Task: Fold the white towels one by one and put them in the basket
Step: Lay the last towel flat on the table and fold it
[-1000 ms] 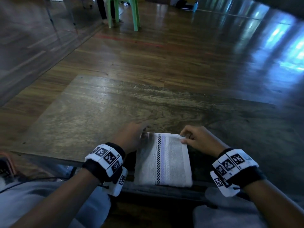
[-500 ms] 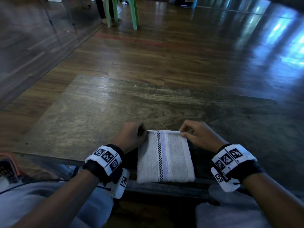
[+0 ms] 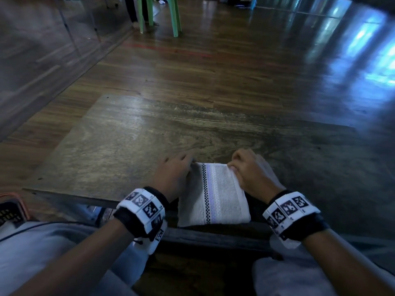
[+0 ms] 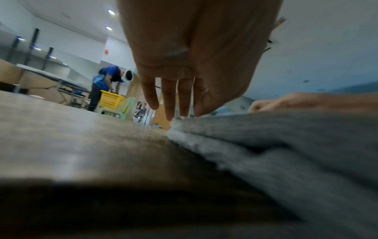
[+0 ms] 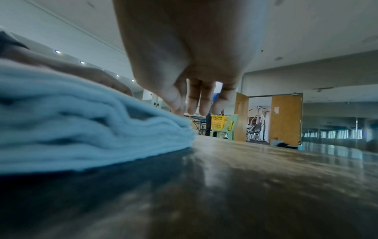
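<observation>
A folded white towel (image 3: 213, 195) with a black checkered stripe lies at the near edge of the low wooden table (image 3: 132, 146), hanging slightly over it. My left hand (image 3: 188, 162) has its fingers straight, tips touching the towel's far left corner (image 4: 178, 111). At the far right corner my right hand (image 3: 233, 166) has curled fingers and pinches the layers (image 5: 194, 110). The stacked layers of the towel (image 5: 71, 121) show from the side. A dark basket with an orange rim (image 3: 15, 207) sits on the floor at the far left, mostly cut off.
The table's far and left parts are bare wood. A green plastic chair (image 3: 158, 16) stands on the floor beyond. In the left wrist view a person in blue (image 4: 106, 80) bends over a yellow basket (image 4: 111, 100). Pale cloth (image 3: 288, 274) lies on my lap.
The towel's far edge has been squared up and the towel lies flatter. My left fingers went from pinching the corner to lying straight on it. My right hand shifted slightly onto the right corner.
</observation>
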Available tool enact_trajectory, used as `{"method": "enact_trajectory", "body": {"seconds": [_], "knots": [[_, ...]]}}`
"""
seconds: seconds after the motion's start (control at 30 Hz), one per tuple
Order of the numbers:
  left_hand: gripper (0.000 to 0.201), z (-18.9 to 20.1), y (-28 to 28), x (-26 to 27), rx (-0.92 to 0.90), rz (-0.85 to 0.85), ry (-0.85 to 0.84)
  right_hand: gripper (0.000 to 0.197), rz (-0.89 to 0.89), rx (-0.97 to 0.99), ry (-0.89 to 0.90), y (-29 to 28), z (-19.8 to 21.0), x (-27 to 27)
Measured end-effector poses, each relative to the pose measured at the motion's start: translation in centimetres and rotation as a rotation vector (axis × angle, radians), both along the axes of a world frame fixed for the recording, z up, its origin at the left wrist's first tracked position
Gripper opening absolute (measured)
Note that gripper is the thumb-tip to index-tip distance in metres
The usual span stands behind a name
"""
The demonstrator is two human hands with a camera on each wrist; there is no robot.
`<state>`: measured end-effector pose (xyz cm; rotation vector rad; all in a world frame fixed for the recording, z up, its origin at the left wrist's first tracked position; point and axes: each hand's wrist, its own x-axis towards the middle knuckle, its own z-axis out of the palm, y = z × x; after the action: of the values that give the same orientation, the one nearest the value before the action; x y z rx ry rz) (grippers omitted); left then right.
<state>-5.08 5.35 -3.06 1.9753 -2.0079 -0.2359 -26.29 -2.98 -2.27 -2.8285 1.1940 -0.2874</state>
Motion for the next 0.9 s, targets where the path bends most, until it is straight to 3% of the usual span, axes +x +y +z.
{"method": "enact_trajectory", "body": {"seconds": [0.2,0.43,0.9], "knots": [[0.071,-2.0,3.7,-4.1,0.133,-0.057,-0.105,0.065,-0.132,0.229,0.102,4.9,-1.2,0.2],[0.074,-4.6,4.0,-4.7,0.088,0.018,-0.092,0.061,-0.262,0.354,0.057,6.4,-3.1,1.2],[0.075,-4.2,3.2,-2.5,0.198,0.131,0.022,0.054,-0.257,0.358,0.096,4.4,-3.1,-1.0]]}}
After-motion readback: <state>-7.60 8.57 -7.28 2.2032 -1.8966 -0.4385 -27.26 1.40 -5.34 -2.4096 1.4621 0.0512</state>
